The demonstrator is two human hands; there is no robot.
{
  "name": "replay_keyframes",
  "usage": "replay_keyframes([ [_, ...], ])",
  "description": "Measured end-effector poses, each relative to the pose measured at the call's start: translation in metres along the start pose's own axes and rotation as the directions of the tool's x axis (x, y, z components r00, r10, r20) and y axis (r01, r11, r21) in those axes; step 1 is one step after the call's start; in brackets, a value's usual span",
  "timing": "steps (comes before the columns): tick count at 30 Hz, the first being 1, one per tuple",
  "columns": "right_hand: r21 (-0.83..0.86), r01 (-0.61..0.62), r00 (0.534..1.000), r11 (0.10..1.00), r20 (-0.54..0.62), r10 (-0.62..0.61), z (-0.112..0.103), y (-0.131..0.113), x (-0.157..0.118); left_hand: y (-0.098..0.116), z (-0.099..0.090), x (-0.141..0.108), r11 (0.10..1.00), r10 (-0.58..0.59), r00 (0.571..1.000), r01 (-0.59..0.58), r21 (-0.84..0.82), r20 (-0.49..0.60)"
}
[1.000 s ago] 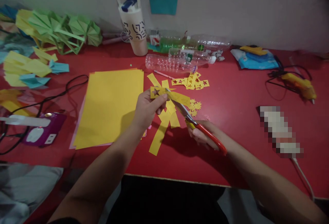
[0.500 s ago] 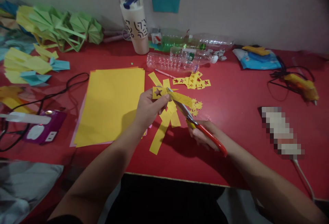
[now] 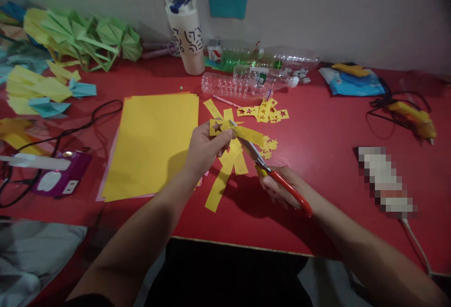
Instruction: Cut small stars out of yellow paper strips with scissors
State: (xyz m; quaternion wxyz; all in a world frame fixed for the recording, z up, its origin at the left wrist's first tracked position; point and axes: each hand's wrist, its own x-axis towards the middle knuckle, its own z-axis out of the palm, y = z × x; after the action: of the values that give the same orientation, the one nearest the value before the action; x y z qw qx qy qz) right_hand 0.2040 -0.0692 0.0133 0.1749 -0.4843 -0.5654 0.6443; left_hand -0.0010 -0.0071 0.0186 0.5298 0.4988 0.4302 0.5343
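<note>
My left hand (image 3: 207, 145) pinches a yellow paper strip (image 3: 251, 134) near its left end, where a star-shaped hole shows. Red-handled scissors (image 3: 289, 189) are in my right hand (image 3: 282, 187), their blades reaching up and left to the strip beside my left thumb. How far the blades are apart is hard to make out. Under the strip, several plain yellow paper strips (image 3: 217, 189) lie fanned on the red table. Small yellow paper stars (image 3: 270, 145) sit in a pile just right of them. Beyond, strips with star holes (image 3: 264, 111) are heaped together.
A stack of yellow paper sheets (image 3: 155, 142) lies left of my hands. Plastic bottles (image 3: 232, 85) and a white tumbler (image 3: 188, 39) stand or lie along the wall. At right are a yellow glue gun (image 3: 414, 117) and a blurred-out object (image 3: 385, 180) with a cord. Folded paper shapes (image 3: 81, 34) fill the left.
Almost nothing differs. Both hands, the strip and the scissors keep the same places, with only a very slight shift of the whole view.
</note>
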Motion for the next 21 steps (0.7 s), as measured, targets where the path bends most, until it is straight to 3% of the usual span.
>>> replay_keyframes([
  [12,-0.048,0.025,1.000,0.999,-0.003,-0.025,-0.005,0.006,0.002,-0.001,-0.005,0.001,0.998,-0.037,0.999,0.038,-0.053,0.032],
  [21,-0.068,0.075,0.997,0.995,-0.015,-0.076,-0.007,0.011,0.003,0.002,-0.005,0.006,0.992,-0.052,0.997,0.045,-0.116,-0.057],
])
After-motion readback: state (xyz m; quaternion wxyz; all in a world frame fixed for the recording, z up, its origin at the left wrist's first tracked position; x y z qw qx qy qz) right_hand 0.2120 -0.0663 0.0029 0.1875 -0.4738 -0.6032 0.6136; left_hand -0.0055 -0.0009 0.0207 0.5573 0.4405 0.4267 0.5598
